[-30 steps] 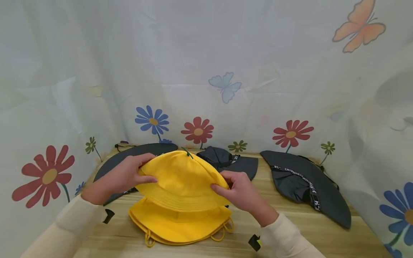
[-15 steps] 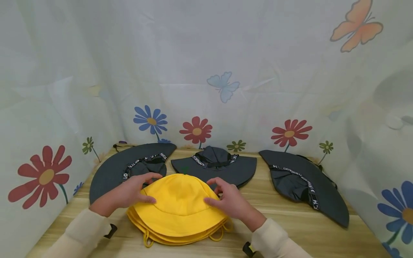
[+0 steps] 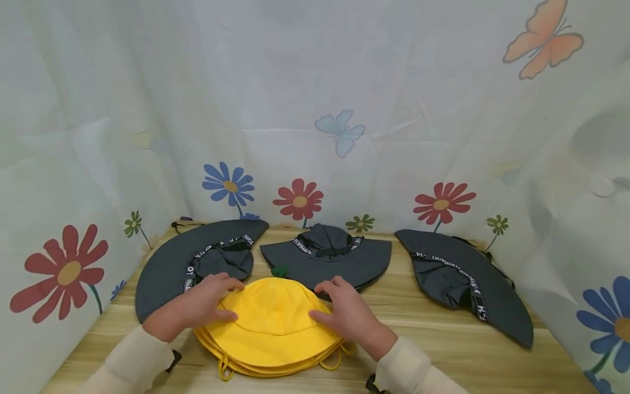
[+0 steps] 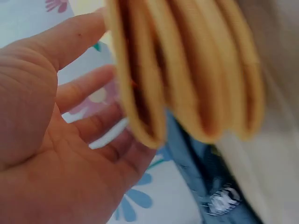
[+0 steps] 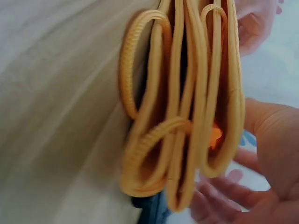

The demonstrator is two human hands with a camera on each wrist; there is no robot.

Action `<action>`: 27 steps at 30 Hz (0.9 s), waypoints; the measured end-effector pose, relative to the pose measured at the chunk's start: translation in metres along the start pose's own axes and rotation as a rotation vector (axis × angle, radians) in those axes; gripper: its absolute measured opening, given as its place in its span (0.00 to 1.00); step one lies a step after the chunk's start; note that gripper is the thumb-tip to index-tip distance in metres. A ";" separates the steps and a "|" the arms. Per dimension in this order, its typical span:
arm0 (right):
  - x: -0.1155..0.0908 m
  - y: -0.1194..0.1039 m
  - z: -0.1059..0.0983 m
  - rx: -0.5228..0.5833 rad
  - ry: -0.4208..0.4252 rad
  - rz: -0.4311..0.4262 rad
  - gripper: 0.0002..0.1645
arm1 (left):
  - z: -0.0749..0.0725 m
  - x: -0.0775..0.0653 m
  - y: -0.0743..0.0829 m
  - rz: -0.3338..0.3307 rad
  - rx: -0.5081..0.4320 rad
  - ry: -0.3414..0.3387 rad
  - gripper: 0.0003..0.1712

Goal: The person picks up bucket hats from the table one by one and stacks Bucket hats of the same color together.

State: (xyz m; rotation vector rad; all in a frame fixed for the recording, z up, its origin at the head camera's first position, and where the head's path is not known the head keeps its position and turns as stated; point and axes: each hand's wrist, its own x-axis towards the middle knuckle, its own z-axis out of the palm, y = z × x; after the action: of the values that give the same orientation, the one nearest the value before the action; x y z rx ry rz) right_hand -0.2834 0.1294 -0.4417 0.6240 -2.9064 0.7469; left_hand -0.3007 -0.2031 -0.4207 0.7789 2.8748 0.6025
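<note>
A yellow bucket hat (image 3: 275, 306) with a green leaf tip (image 3: 279, 271) lies on top of a stack of like yellow hats, whose brims (image 3: 256, 370) show beneath it. My left hand (image 3: 204, 303) touches the left side of its crown, thumb in front and fingers toward the back. On the right side my right hand (image 3: 346, 312) does the same, fingers loosely bent. In the left wrist view the fingers spread beside the layered brims (image 4: 187, 84). The right wrist view shows yellow cord loops (image 5: 125, 70) hanging from the brims and relaxed right fingers (image 5: 224, 191).
Behind the stack lie three dark grey wide-brimmed hats: one at the left (image 3: 167, 262), one in the middle (image 3: 339, 262), one at the right (image 3: 497, 295). A flower-printed curtain (image 3: 394, 164) encloses the wooden table (image 3: 458, 355).
Both hands have lowered the held yellow hat onto the stack and loosened their grip. In the last half second the crown has sunk slightly, and the hands have moved slightly lower.
</note>
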 end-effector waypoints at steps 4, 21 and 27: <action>-0.008 -0.014 -0.005 -0.084 0.041 -0.171 0.24 | 0.009 -0.002 0.021 0.033 0.078 0.025 0.42; -0.021 -0.023 0.016 -0.149 -0.465 -0.187 0.58 | 0.052 -0.001 0.063 -0.118 0.157 -0.222 0.49; -0.012 -0.025 0.023 -0.159 -0.461 -0.179 0.59 | 0.050 0.001 0.055 -0.132 0.148 -0.221 0.49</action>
State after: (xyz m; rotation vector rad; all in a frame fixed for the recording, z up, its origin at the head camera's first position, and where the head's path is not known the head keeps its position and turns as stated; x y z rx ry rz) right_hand -0.2615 0.1032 -0.4525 1.1522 -3.2026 0.3843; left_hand -0.2666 -0.1418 -0.4451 0.6229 2.7604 0.2726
